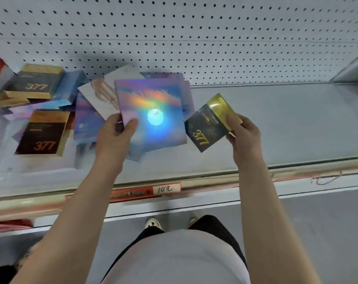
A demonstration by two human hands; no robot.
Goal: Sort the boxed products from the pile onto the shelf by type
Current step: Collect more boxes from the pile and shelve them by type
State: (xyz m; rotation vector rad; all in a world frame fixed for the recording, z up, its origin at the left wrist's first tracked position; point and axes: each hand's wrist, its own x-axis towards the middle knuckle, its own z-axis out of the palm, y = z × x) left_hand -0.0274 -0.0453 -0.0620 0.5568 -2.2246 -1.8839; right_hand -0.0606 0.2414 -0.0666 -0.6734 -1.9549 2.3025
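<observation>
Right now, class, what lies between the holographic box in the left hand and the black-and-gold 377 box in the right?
In the head view, only bare grey shelf shows between the holographic box and the 377 box.

Iridescent blue-violet box (151,115), black-and-gold "377" box (211,124), white perforated panel (194,37)

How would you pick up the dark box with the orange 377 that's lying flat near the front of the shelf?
The dark flat box with orange 377 lies face up near the shelf's front edge, its gold long sides exposed. Probably best: come from above and the front, thumb on one long gold side, fingers on the other. Its right side crowds the shiny blue boxes, so lifting the near end first may help.
</observation>
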